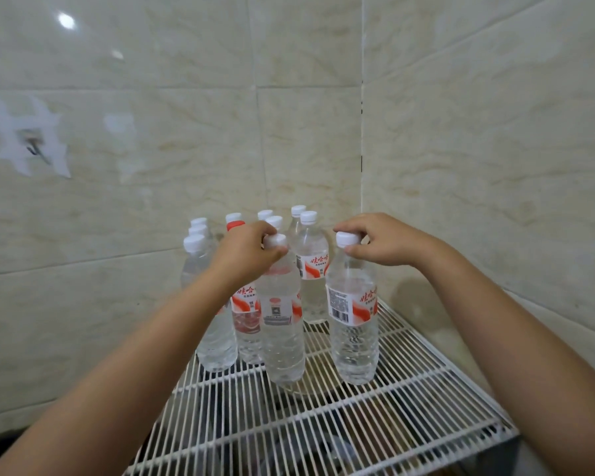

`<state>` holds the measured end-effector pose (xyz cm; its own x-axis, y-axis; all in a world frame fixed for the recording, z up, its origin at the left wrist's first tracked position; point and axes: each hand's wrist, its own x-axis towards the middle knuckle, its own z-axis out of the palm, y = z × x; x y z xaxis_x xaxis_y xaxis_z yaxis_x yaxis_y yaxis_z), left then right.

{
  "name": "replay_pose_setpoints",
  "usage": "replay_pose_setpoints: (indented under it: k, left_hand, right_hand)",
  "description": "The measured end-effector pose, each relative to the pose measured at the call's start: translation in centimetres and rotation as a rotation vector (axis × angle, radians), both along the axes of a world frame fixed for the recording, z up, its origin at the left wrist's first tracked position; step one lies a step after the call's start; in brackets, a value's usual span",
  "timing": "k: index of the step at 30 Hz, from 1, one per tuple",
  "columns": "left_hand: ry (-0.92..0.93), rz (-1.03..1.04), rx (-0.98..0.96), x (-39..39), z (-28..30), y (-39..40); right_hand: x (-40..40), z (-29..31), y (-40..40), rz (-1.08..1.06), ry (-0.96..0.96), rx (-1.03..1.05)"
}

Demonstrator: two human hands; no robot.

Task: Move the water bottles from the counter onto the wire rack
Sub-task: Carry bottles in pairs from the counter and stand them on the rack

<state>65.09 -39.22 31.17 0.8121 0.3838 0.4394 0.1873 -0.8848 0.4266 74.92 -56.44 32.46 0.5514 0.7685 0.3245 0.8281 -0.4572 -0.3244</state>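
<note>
On the white wire rack [375, 417], toward its back corner against the tiled wall [478, 149], both hands hold bottles by the cap. The left hand [244, 252] curls its fingers and thumb round the cap of the front middle bottle [282, 341]; the right hand [382, 240] pinches the cap of the right-hand bottle [354, 338]. Both stand upright, caps up, bases on the rack wires. Behind them the other bottles [310, 269] cluster, partly hidden by the left forearm; things below the rack are too dim to tell.
</note>
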Motion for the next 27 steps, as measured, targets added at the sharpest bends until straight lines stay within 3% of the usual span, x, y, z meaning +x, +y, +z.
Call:
replay_pose_setpoints:
  k: [11,18,22,27]
  left_hand:
    - [0.047,-0.100,0.072,-0.3,0.1,0.5]
    - [0.163,-0.215,0.137,-0.6,1.2,0.1]
    - [0.057,-0.060,0.167,0.1,0.6,-1.1]
    - [-0.050,0.096,0.243,0.4,-0.9,-2.4]
  right_hand:
    - [-0.7,-0.1,0.1,-0.075,-0.070,-0.058]
    - [-1.2,0.0,0.3,-0.360,-0.250,-0.049]
    - [-1.5,-0.5,0.3,-0.348,-0.243,-0.028]
    - [-1.5,-0.3,-0.4,-0.144,-0.084,-0.019]
